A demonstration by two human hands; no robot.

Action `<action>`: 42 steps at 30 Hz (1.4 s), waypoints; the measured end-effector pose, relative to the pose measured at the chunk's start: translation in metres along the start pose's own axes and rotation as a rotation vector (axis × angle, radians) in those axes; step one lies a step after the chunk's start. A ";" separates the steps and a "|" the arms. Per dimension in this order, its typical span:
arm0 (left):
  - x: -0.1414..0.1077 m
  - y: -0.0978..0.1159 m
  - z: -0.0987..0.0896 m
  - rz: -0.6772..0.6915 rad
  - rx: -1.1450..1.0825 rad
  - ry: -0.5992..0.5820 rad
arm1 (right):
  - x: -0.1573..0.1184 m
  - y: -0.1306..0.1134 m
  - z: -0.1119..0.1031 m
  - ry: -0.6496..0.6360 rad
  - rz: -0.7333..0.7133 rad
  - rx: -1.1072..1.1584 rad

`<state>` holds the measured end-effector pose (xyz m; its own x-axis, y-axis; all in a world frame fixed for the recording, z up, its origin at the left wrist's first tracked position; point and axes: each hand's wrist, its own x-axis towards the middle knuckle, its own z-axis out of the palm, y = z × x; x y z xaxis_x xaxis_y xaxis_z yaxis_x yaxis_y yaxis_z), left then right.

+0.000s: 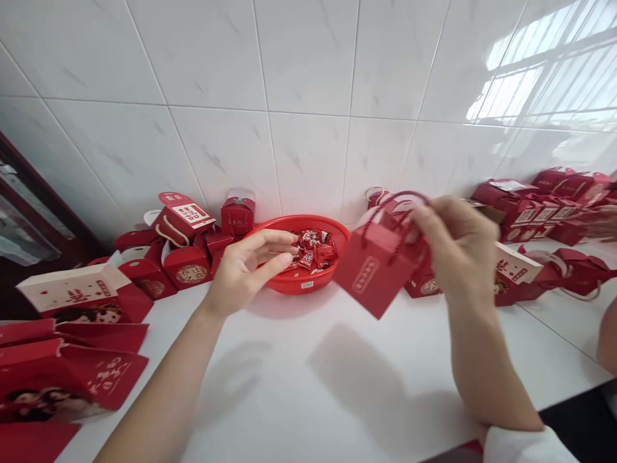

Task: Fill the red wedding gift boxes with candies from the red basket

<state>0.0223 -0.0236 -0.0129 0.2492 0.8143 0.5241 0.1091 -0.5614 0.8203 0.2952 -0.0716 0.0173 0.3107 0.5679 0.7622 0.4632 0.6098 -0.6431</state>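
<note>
A small red gift bag (369, 267) with dark red cord handles and a gold-framed label hangs tilted above the white tabletop. My right hand (456, 241) is closed on its handles at the upper right. In front of the wall stands a red plastic basket (308, 283) with wrapped candies (318, 247) inside. My left hand (248, 263) reaches over the basket's left rim, its thumb and fingers apart, and I see nothing held in it. Part of the basket's left side is hidden behind that hand.
Red gift boxes (193, 263) line the wall on the left, and larger printed boxes (96, 373) stand nearer. More red boxes (540, 209) are piled at the right, where another person's hand (595, 222) shows at the edge. White tiles (308, 148) cover the wall behind.
</note>
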 end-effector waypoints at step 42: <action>0.023 -0.095 -0.006 -0.220 0.623 -0.152 | -0.065 0.154 -0.082 0.237 -0.072 -0.810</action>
<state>0.0119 0.0492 -0.0780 0.2857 0.9151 0.2846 0.6953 -0.4023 0.5955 0.4143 -0.0594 -0.1254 0.3814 0.3571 0.8527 0.9122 0.0040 -0.4097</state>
